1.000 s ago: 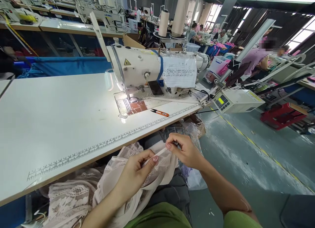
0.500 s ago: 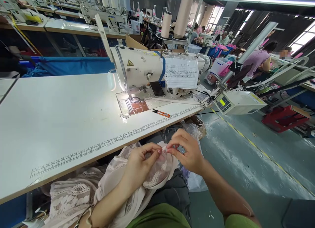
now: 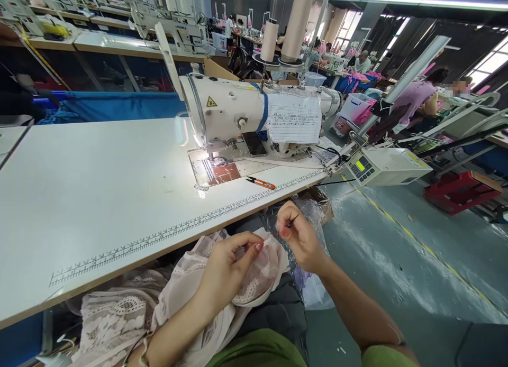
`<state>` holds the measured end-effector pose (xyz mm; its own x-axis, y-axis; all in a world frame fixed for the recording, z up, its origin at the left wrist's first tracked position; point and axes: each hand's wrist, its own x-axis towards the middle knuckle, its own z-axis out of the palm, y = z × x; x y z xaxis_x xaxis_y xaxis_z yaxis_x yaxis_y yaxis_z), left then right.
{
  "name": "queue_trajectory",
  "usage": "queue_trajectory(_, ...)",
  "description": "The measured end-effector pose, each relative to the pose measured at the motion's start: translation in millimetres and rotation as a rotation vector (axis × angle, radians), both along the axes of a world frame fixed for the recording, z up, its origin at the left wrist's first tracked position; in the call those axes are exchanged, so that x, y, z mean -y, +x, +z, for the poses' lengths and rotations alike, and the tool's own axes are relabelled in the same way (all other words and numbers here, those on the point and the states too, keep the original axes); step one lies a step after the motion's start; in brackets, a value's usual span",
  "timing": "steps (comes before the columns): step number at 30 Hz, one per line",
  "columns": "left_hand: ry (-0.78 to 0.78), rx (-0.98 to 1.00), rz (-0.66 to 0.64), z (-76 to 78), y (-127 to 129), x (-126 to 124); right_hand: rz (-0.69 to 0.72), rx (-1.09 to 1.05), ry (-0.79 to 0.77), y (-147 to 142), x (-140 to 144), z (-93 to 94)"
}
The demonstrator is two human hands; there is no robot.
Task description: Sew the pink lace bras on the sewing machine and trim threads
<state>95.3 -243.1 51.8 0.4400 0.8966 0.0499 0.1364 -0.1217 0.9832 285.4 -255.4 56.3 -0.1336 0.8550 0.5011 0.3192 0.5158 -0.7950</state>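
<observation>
My left hand pinches the edge of a pale pink lace garment that lies in my lap below the table edge. My right hand is raised just right of it, fingers closed on a small dark thin item I cannot identify. More lace fabric is piled at the lower left under the table. The white sewing machine stands on the white table beyond my hands.
Orange thread snips lie by the table's front edge. A phone leans on the machine base. A control box sits at the table's right end. A clear plastic bag hangs beside my knee. People work at the far stations.
My right hand has let go of the white strap end and lifted up and away from my left hand. The left hand keeps hold of the garment.
</observation>
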Motion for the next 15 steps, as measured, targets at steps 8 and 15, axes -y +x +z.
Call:
queue_trajectory(8, 0.0, 0.022, -0.014, 2.5, 1, 1, -0.06, 0.251, 0.273, 1, 3, 3.1)
queue_trajectory(15, -0.002, 0.022, -0.01, 6.3, 1, 1, -0.043, 0.322, 0.291, -10, 3, -0.5)
